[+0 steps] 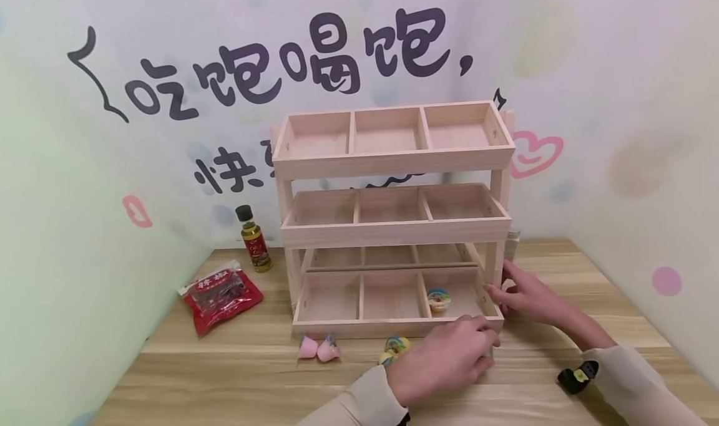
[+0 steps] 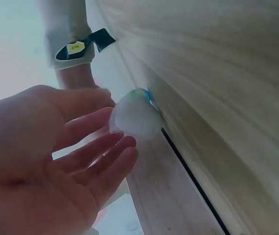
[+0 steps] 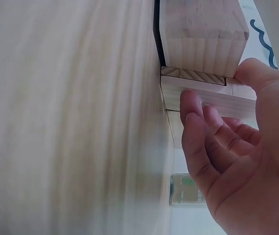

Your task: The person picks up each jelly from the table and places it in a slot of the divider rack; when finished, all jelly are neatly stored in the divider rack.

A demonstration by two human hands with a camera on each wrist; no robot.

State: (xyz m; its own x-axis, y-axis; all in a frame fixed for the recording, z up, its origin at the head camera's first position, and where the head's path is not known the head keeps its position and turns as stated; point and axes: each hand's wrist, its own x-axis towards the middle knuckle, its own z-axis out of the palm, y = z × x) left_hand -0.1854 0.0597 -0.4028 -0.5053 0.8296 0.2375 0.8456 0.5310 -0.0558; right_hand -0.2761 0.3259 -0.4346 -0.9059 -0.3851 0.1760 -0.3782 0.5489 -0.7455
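left hand (image 1: 446, 357) low at the rack's front right corner, fingers loosely bent, tips at a cup (image 2: 137, 117); can't tell if it's pinched or just touched. cup's narrow end faces the palm, printed lid turned away (only a sliver of colour shows). right hand (image 1: 525, 294) grips the rack (image 1: 393, 231) at its right post, thumb on one side, fingers on the other.

rack stands upright, long axis left to right along the back wall (image 1: 590, 70), trays tipped toward the person. a jelly (image 1: 439, 300) sits in the bottom front tray, right compartment, near the divider. on the table (image 1: 224, 376), in front: two pink cups (image 1: 327, 351) side by side, then yellow-blue ones (image 1: 397, 345), partly behind the left hand. table is pale wood grain, packet (image 1: 223, 295) flat at left, bottle (image 1: 256, 242) upright behind it. walls whitish, blurry dots, big black lettering (image 1: 334, 52), pink heart (image 1: 536, 153) right of the rack.
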